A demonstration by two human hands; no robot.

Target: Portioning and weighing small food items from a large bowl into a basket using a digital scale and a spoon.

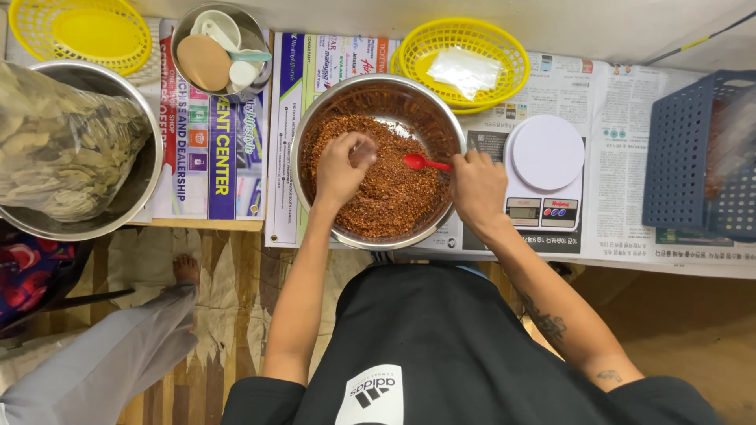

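My left hand point(340, 169) and right hand point(477, 187) both crowd the steel bowl point(441, 118) of red flakes, red spoon point(421, 163) lying across the gap between them. Bowl wall blocks any low sideways exit. Right side: white scale point(547, 153) sits just beside the rim, blue crate point(693, 157) further out. Behind: yellow basket point(465, 39) touches the rim. Left: a strip of bare newspaper point(228, 157) is passable before the big bowl of bagged leaves point(71, 149). Small utensil bowl point(256, 35) blocks far-left.

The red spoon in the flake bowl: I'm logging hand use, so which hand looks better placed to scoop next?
Probably the right hand: it holds the red spoon over the flakes in the steel bowl. The left hand is closed, resting in the flakes.
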